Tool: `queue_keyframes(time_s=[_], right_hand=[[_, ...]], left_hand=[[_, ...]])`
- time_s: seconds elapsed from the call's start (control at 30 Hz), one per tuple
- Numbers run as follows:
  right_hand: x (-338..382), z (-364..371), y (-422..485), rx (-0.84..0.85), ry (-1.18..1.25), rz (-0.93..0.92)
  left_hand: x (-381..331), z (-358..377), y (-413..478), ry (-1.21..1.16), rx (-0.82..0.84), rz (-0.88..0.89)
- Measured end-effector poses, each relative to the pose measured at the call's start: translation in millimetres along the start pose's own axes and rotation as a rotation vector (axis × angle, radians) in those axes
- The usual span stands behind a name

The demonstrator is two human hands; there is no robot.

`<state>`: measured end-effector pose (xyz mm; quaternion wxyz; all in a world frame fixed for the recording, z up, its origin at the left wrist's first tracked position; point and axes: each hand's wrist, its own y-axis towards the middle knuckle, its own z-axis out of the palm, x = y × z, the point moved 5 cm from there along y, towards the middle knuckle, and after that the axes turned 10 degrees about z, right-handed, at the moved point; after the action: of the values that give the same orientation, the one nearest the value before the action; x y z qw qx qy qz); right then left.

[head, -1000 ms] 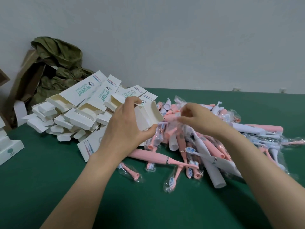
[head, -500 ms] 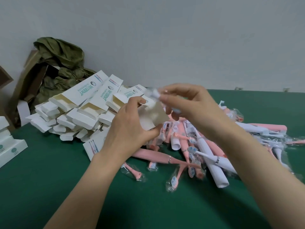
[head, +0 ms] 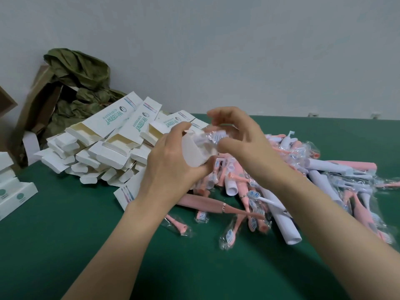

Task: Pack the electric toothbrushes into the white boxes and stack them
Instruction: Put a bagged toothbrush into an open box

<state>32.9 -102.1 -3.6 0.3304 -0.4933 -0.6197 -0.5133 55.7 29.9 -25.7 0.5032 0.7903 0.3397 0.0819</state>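
My left hand (head: 171, 167) grips a white box (head: 193, 151) with its open end facing right. My right hand (head: 240, 135) pinches a brush head in a clear plastic bag (head: 214, 136) at the mouth of that box. Behind my hands lies a heap of pink and white toothbrush handles and bagged brush heads (head: 281, 187). A pile of open white boxes (head: 104, 146) printed with green lettering lies to the left.
Closed white boxes (head: 15, 195) sit at the left edge of the green table (head: 65, 245). A brown carton with a crumpled green bag (head: 73, 87) stands against the wall at the back left. Loose bagged brush heads (head: 229, 234) lie near the front of the heap.
My right hand picked a bagged brush head out of the heap, lifted it and brought it to the open end of the box. My left hand raised and tilted the box.
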Motion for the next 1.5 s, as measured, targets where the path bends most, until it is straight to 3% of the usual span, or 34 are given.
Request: queue_keyframes(time_s=[0.17, 0.37, 0.47, 0.57, 0.63, 0.77, 0.83, 0.9, 0.97, 1.03, 1.23, 1.33, 1.43, 1.5], right_hand=[[-1, -1, 0, -0.123, 0.092, -0.074], [-2, 0, -14, -0.452, 0.071, -0.233], [-3, 14, -17, -0.403, -0.110, -0.270], [-4, 25, -10, -0.160, -0.512, -0.264], [-4, 23, -7, -0.083, -0.578, -0.245], [-4, 3, -9, -0.358, -0.303, -0.123], [-16, 1, -2, -0.289, -0.102, 0.081], [-22, 3, 2, -0.184, 0.005, 0.179], [-22, 2, 2, -0.187, 0.025, 0.162], [-22, 2, 1, -0.204, 0.057, 0.140], [-20, 6, -2, -0.193, 0.174, 0.106], [-17, 17, -8, -0.181, 0.245, 0.048], [-13, 40, -18, -0.105, 0.201, -0.048], [-17, 42, -19, -0.150, 0.145, -0.068]], left_hand=[[3, 0, 0, 0.007, -0.032, -0.006], [-3, -3, 0, -0.016, -0.068, 0.015], [-7, -5, -1, -0.036, -0.080, 0.001], [-6, -4, -2, -0.099, -0.071, -0.008], [-8, -3, -2, -0.092, -0.063, 0.013], [-7, -2, -2, -0.067, -0.098, 0.021], [-3, -2, -3, -0.107, -0.083, 0.008], [-1, 5, -4, -0.198, 0.046, -0.006], [-2, 14, -7, -0.242, 0.173, 0.010], [-1, 16, -8, -0.233, 0.186, 0.017], [-9, 3, -5, -0.157, -0.024, 0.109], [-12, 0, -4, -0.180, -0.099, 0.066], [-14, -6, -3, -0.206, -0.192, 0.035], [-13, -4, -2, -0.260, -0.160, 0.037]])
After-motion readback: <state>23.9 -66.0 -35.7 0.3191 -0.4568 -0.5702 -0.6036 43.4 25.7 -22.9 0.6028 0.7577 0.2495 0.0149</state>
